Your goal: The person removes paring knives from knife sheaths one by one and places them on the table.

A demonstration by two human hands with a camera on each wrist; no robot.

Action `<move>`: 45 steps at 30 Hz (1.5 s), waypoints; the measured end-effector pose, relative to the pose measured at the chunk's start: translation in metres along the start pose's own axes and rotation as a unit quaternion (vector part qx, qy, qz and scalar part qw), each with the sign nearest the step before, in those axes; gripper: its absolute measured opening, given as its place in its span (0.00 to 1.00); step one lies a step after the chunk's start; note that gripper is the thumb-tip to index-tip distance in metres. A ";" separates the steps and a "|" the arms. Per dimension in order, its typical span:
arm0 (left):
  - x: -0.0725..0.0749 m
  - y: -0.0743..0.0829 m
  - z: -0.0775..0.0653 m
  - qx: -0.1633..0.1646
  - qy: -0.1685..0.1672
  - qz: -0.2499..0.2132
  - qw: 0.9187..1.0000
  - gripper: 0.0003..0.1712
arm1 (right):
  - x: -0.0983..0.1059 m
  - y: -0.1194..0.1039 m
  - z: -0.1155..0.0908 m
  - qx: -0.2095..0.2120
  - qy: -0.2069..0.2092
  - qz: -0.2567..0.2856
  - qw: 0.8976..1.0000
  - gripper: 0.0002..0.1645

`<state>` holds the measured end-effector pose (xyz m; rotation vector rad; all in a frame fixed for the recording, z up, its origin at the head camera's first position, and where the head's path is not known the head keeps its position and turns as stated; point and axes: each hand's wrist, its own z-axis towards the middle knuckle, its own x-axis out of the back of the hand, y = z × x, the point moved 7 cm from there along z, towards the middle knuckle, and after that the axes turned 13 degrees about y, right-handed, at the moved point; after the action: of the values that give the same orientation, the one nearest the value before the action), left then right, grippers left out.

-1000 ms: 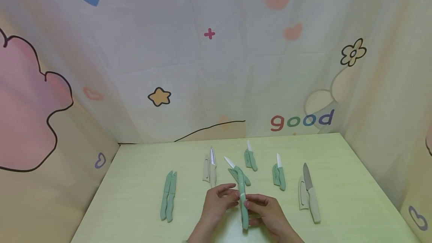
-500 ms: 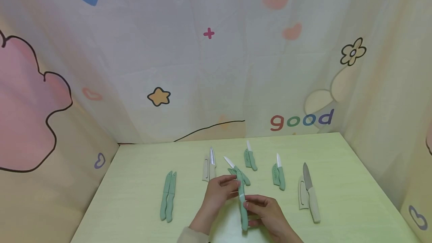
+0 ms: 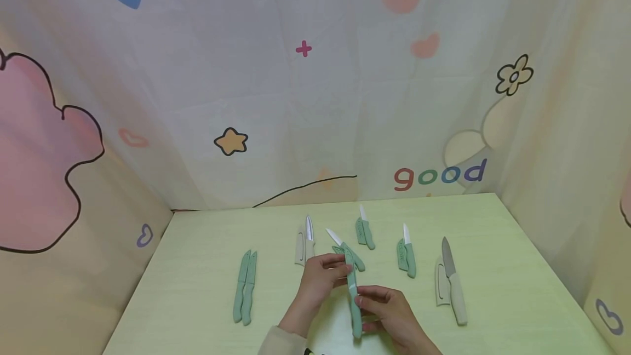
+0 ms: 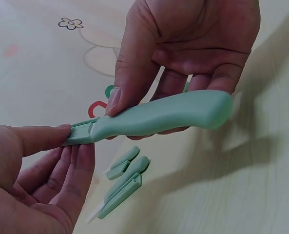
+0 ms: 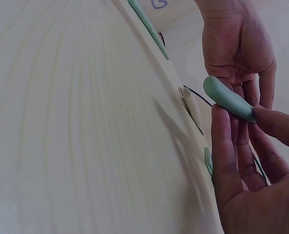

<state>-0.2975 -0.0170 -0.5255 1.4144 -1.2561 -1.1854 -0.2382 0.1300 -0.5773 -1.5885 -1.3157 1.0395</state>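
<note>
Gripping a sheathed green knife (image 3: 353,293) between two hands, a person holds it above a pale green surface (image 3: 197,289), handle toward six o'clock and sheath tip toward twelve. Fingers of the left hand (image 3: 321,278) close in a pinch on the sheath (image 3: 349,261); those of the right hand (image 3: 389,311) narrow around the handle (image 3: 356,319). A slim pale band shows where sheath meets handle.

Measured from the held knife, a pair of covered green knives (image 3: 250,278) lies side by side at nine o'clock. Between ten and eleven, a cream-handled knife (image 3: 309,230) shows its bare blade beside a cream cover (image 3: 299,250), its lower end hidden by the left hand. At twelve, partly masked by the sheath, lies a white-bladed knife (image 3: 357,262) with a green handle. A second small knife (image 3: 368,235) rests between twelve and one, a third small knife (image 3: 411,259) near two, both with white blades and green covers alongside. At three, well apart, sits a large cream-handled knife (image 3: 454,285), its grey blade exposed and a pale guard (image 3: 442,286) just beside it. Beyond, a printed backdrop (image 3: 276,97) carries the word "good" (image 3: 428,176) toward one o'clock.
</note>
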 end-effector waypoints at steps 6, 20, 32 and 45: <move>0.000 0.012 -0.009 -0.015 0.002 0.002 1.000 0.18 | -0.001 0.001 0.001 0.006 0.002 0.002 1.000 0.25; 0.001 -0.020 0.013 0.000 0.004 -0.003 1.000 0.18 | -0.003 0.001 0.000 0.011 -0.005 0.003 1.000 0.25; 0.001 -0.017 0.011 0.002 0.007 0.002 1.000 0.19 | -0.005 0.003 0.003 -0.005 -0.008 0.007 1.000 0.26; 0.003 -0.015 0.010 -0.003 0.017 0.001 1.000 0.17 | -0.006 0.004 0.003 -0.004 -0.013 0.008 1.000 0.25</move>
<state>-0.3051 -0.0182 -0.5424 1.4229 -1.2301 -1.1590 -0.2405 0.1235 -0.5815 -1.5988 -1.3268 1.0695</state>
